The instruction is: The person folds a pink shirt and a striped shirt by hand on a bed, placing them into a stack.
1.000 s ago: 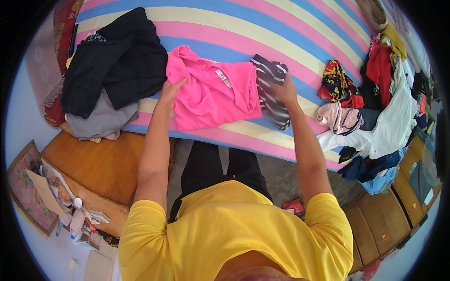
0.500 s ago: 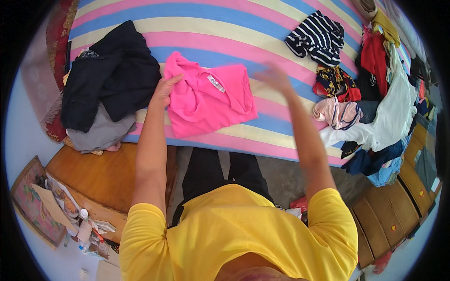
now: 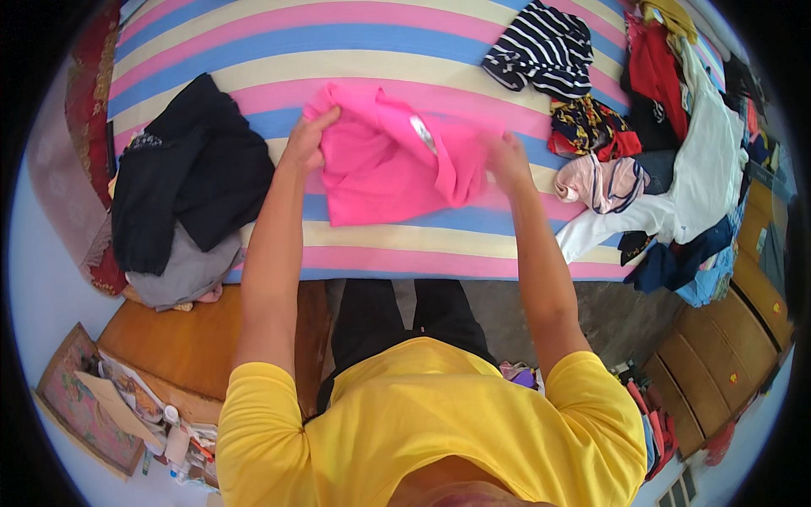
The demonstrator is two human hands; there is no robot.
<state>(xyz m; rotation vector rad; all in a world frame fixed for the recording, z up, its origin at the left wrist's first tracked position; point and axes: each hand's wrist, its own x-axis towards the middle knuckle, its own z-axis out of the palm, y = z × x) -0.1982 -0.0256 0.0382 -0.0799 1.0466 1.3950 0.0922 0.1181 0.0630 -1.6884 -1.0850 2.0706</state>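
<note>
A bright pink garment point(image 3: 380, 173) with a white label at its neckline lies bunched on the striped bed sheet point(image 3: 397, 253). My left hand point(image 3: 309, 142) grips its upper left edge, thumb on top. At its right edge my right hand point(image 3: 507, 160), a little blurred, has closed on the fabric. The cloth between the hands is slightly raised and creased. Left of it lies a dark garment point(image 3: 198, 160) over a grey one point(image 3: 186, 266).
On the right lie a black-and-white striped garment point(image 3: 545, 52), a patterned piece point(image 3: 591, 127), a pale pink rolled piece point(image 3: 601, 182) and a white garment point(image 3: 705, 160) on a heap. A wooden cabinet point(image 3: 203, 338) stands at the near left, brown drawers point(image 3: 710, 363) at the near right.
My right hand has come down from open air beside the garment and taken its right edge. The pink garment has shifted and bunched, its label now tilted; my left hand still holds on.
</note>
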